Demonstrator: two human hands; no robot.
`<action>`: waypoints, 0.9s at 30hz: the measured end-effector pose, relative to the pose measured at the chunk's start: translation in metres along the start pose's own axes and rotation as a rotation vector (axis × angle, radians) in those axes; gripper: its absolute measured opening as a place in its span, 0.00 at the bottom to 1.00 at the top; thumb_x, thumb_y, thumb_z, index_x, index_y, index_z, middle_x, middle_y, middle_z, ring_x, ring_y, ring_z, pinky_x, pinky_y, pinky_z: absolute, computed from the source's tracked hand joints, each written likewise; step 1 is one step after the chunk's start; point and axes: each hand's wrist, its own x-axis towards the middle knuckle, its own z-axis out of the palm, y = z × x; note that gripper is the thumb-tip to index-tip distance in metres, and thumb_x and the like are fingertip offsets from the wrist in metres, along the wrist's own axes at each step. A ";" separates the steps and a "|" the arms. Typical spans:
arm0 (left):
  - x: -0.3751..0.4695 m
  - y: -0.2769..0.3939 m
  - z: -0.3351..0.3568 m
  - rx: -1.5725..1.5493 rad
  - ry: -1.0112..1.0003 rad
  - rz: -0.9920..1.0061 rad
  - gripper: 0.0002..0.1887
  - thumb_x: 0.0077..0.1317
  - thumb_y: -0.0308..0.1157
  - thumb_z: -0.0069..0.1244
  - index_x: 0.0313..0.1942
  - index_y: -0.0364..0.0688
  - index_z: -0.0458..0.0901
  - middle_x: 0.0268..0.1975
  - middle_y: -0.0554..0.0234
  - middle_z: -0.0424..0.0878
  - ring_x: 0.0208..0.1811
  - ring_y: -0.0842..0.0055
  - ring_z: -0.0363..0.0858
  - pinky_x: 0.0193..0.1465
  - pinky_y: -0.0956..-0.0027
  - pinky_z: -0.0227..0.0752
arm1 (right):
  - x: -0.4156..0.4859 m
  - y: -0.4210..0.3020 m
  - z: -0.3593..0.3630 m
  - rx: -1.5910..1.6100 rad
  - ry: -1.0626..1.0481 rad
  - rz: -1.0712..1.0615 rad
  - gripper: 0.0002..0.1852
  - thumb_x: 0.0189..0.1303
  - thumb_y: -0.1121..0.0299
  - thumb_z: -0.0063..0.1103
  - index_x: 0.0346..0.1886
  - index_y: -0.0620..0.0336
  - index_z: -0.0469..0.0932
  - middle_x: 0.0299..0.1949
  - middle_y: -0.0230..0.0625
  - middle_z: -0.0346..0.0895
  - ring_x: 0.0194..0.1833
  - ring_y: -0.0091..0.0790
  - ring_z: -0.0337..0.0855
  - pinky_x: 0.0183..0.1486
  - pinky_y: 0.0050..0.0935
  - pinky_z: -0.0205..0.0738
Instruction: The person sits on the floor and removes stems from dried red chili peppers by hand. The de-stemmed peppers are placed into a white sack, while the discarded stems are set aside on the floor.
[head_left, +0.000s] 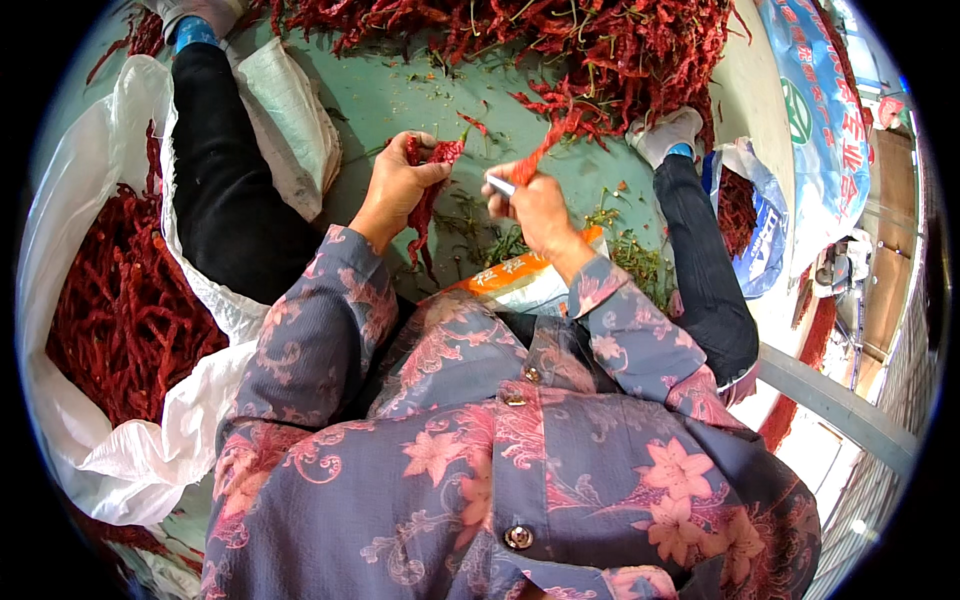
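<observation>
My left hand (397, 180) grips a few wrinkled dried red chillies (425, 217); one tip with a green stem points to the right, others hang below the fingers. Slightly to the right, my right hand (541, 210) is closed around a small silvery metal tool (500, 185), whose exact kind I cannot tell. A blurred red chilli (541, 154) sticks up from the same hand. Under both hands lies a green floor surface (375, 97) strewn with green stem scraps (510, 244).
A large heap of dried chillies (600, 45) lies ahead. To my left stands an open white sack (71, 442) of chillies. By my right leg is a blue-and-white bag (765, 255) holding chillies. An orange-and-white printed bag (517, 281) lies before my lap.
</observation>
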 end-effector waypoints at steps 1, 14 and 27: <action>0.000 -0.002 0.001 0.057 -0.028 0.021 0.13 0.53 0.18 0.52 0.38 0.37 0.69 0.30 0.65 0.75 0.28 0.80 0.75 0.31 0.77 0.71 | 0.005 -0.007 0.003 0.055 0.030 -0.008 0.07 0.57 0.74 0.48 0.37 0.64 0.74 0.26 0.33 0.74 0.21 0.21 0.73 0.24 0.21 0.72; -0.007 -0.005 0.004 0.246 -0.152 0.040 0.13 0.52 0.20 0.53 0.37 0.36 0.69 0.30 0.68 0.74 0.28 0.86 0.71 0.30 0.81 0.66 | 0.019 -0.020 0.004 0.116 0.038 0.147 0.04 0.53 0.75 0.50 0.31 0.64 0.73 0.22 0.29 0.72 0.19 0.19 0.69 0.23 0.23 0.73; -0.009 -0.011 0.007 0.504 -0.143 0.070 0.16 0.47 0.19 0.55 0.35 0.38 0.69 0.25 0.71 0.71 0.26 0.86 0.68 0.27 0.80 0.63 | 0.013 0.007 -0.047 -1.127 0.219 -0.290 0.07 0.44 0.72 0.52 0.28 0.62 0.72 0.20 0.45 0.74 0.24 0.48 0.76 0.28 0.39 0.71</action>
